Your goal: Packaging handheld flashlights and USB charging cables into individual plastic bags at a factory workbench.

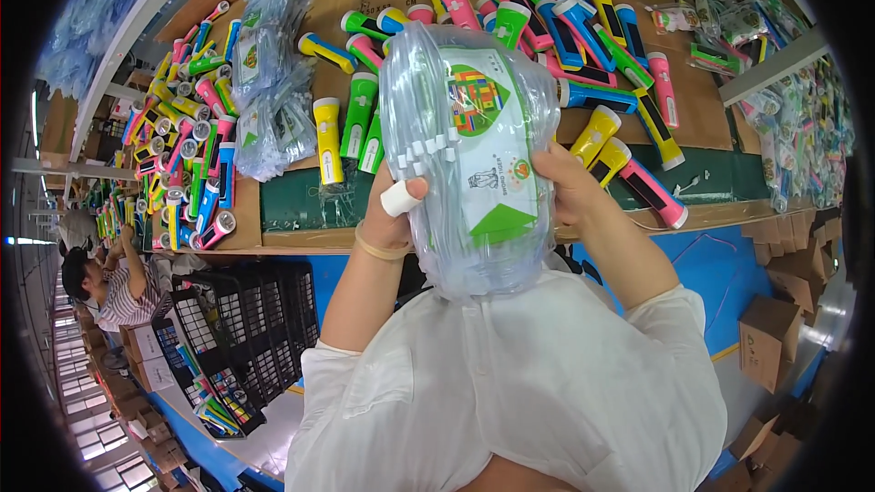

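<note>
Upright in front of my chest is a thick stack of transparent plastic packages [497, 150] with white, green-patterned cards in them. My left hand [392, 210] is closed on the stack's left edge, a white wrap around one finger and a band at the wrist. Gripping the opposite edge is my right hand [563, 184]. Small white tabs show along the stack's left side. Behind it on the table lie many colourful flashlights, among them a yellow one [327, 138] and a green one [358, 114]. The stack hides part of that pile.
A heap of flashlights [196, 128] covers the table's left end, beside more plastic packages [264, 64]. Filled bags [793, 128] lie at the right. Below the table edge stand black crates [241, 337] and cardboard boxes [775, 342]. A co-worker [123, 292] is at far left.
</note>
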